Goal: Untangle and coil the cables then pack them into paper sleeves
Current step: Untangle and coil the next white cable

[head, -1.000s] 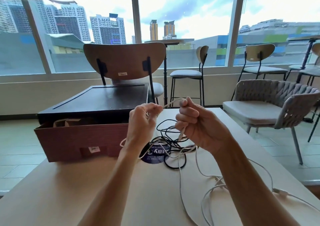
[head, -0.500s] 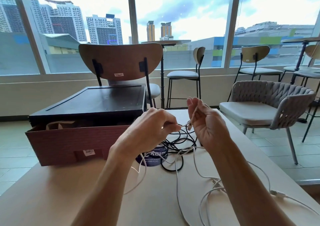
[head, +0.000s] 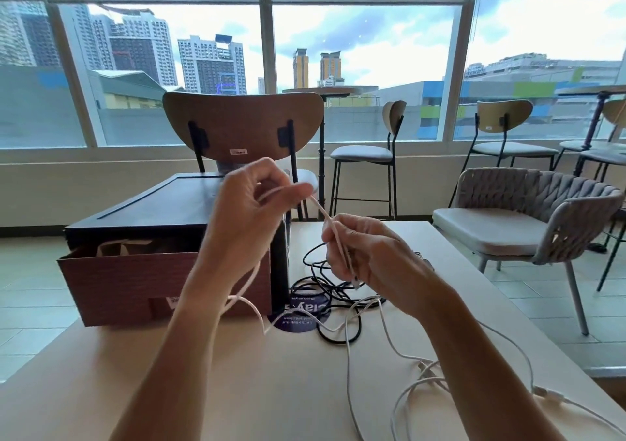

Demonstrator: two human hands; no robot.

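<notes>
Left hand (head: pixel 247 213) pinched white cable (head: pixel 321 212) at fingertips. Right hand (head: pixel 372 254) curled round its end stretch, plug tip poking out below fist. Short straight span ran diagonally, up-left from right grip to left pinch. Slack fell below left wrist onto table (head: pixel 237 390), crossing black cable (head: pixel 313 285) tangle beneath both grips. Left hand nearer slack, so likely feeds next loop.

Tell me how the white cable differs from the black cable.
The white cable is held up between the left hand and right hand; the black cable lies on the table. The white cable trails in long runs; the black cable bunches in loops. Both are thin.
</notes>
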